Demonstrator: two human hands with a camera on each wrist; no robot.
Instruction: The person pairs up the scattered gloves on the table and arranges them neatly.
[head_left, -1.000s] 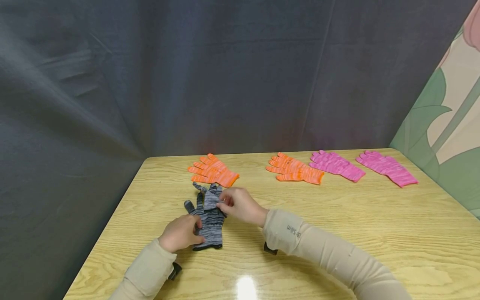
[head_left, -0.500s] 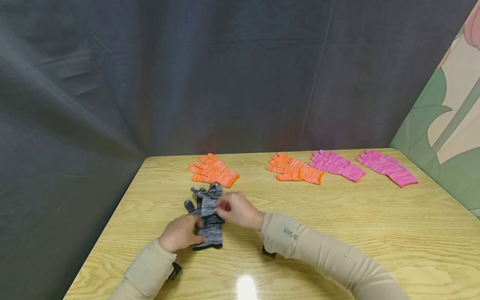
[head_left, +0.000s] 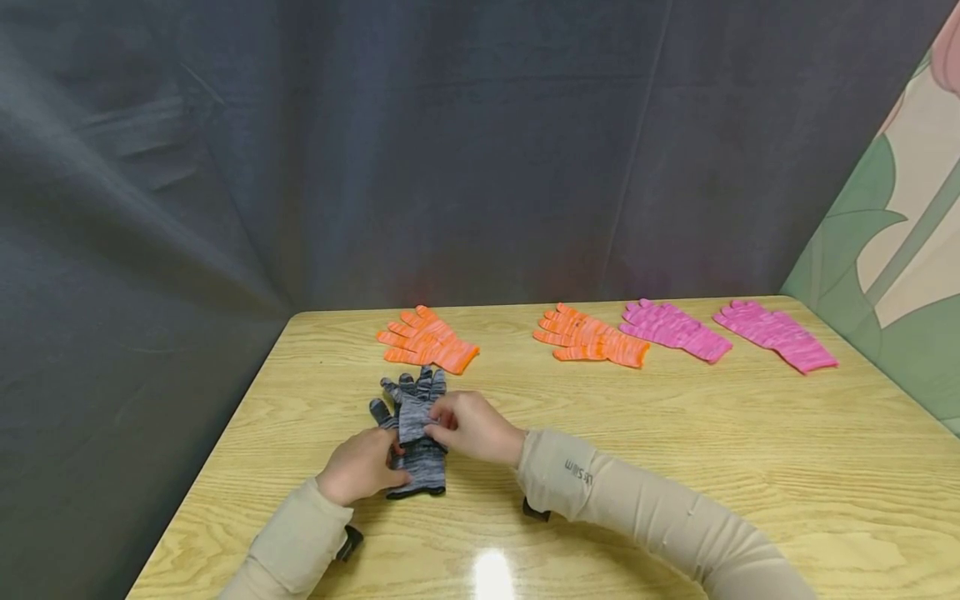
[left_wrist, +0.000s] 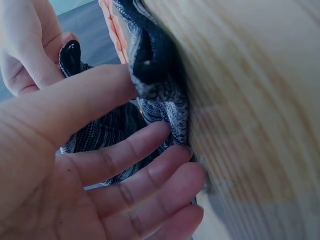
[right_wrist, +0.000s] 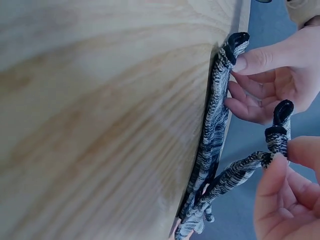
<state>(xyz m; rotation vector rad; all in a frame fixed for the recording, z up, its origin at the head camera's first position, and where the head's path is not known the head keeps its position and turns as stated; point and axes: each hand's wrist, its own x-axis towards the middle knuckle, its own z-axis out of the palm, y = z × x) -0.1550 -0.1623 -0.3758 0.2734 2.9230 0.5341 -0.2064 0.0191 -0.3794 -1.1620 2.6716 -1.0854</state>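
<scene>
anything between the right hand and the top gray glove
Nothing visible: the right hand pinches the upper gray knit glove directly, near its cuff, while the left hand touches the lower gray knit glove.

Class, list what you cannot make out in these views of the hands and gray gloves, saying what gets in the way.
Lower gray glove: head view; its middle is hidden under the upper gray glove.
Upper gray glove: head view; part of its right side is covered by the right hand's fingers.
Right hand: right wrist view; cut off by the right edge.
Sleeve lettering: head view; too small to read surely.
</scene>
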